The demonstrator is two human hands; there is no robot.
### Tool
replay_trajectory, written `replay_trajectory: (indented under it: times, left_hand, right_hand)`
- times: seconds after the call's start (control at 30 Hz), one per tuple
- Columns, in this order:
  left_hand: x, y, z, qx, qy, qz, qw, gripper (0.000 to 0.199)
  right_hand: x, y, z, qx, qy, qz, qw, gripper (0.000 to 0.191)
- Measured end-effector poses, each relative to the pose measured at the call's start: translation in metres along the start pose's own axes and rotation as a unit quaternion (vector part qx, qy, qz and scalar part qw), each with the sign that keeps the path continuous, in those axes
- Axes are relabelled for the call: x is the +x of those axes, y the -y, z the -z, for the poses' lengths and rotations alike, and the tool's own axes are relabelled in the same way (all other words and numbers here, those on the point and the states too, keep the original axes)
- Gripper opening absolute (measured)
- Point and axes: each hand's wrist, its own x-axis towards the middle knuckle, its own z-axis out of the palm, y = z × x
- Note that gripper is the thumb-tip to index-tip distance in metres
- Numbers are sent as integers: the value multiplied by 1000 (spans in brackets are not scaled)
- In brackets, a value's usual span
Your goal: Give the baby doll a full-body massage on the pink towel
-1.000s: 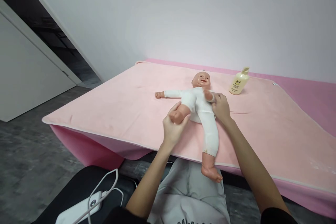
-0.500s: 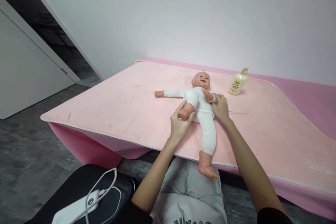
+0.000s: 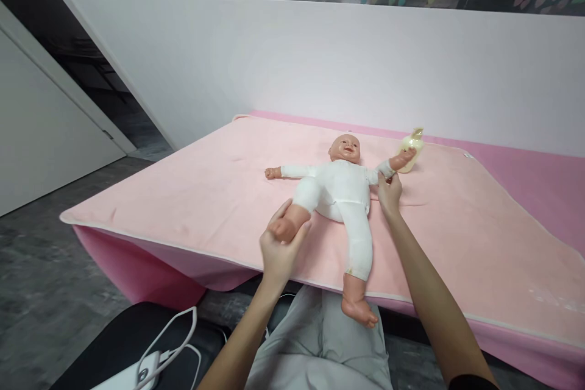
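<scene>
A baby doll [image 3: 342, 195] with a white cloth body lies on its back on the pink blanket [image 3: 205, 195], head away from me. My left hand [image 3: 281, 250] is wrapped round the doll's lower leg on the left, near the foot. With closed fingers, my right hand [image 3: 390, 190] grips the doll's arm on the right, close to the wrist. That arm is stretched outward, and its hand overlaps the pump bottle [image 3: 414, 145] in view. The doll's other arm points left, and its other foot hangs past the blanket's front edge.
A white wall [image 3: 292, 61] rises behind the table, with a window above. At the lower left, a white power bank [image 3: 132, 376] with a cable lies on a black seat [image 3: 150, 329]. A white door [image 3: 55, 109] stands at the far left.
My left hand has drawn the doll's leg outward to the left and nearer to me. The arm in my right hand has swung from the chest out to the right. The view has shifted slightly.
</scene>
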Motion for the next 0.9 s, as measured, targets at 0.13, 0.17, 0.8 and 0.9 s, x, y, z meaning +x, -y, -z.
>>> replay_trajectory:
  times: [0.13, 0.17, 0.8, 0.9]
  left_hand:
    - [41, -13, -46, -39, 98, -44, 993, 56]
    - [47, -13, -55, -52, 123, -43, 990, 57]
    - [-35, 33, 49, 142, 59, -10, 988, 50]
    - [-44, 45, 51, 175, 89, -38, 980, 50]
  right_hand:
    - [-21, 23, -4, -230, 128, 219, 939, 31]
    - [-25, 26, -4, -274, 163, 269, 909, 36]
    - [18, -17, 13, 161, 5, -199, 967, 33]
    - [21, -20, 14, 166, -28, -226, 960, 34]
